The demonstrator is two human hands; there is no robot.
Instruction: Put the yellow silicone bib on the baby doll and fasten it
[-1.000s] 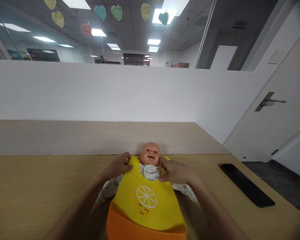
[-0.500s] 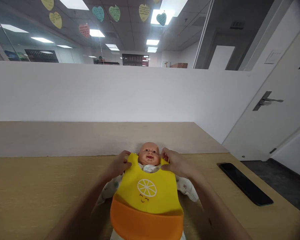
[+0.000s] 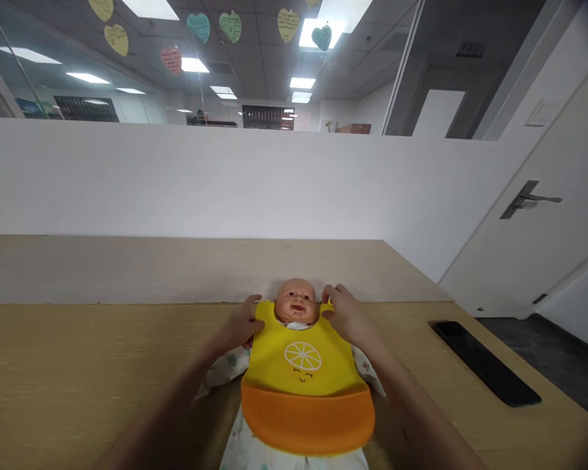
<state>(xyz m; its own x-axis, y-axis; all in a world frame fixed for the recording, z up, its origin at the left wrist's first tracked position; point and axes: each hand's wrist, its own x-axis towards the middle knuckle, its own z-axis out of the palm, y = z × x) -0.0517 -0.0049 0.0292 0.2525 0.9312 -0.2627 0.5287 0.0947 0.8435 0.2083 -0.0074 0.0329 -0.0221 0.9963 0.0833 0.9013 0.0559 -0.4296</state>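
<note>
Head view: we show the left hand (image 3: 238,324) and right hand (image 3: 347,312) closed on the top corners of a yellow-and-orange silicone bib (image 3: 306,385), which lies across a baby doll (image 3: 296,301).

We see the fingers of both hands gripping the bib on either side of the doll's neck. The doll lies face up in a patterned white onesie (image 3: 245,431) on a wooden table (image 3: 78,372), with a black phone (image 3: 485,362) well to the right.

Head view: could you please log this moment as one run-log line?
left hand: at edge of yellow bib | right hand: at its upper corner | baby doll: wearing bib, lying on wooden table
</note>
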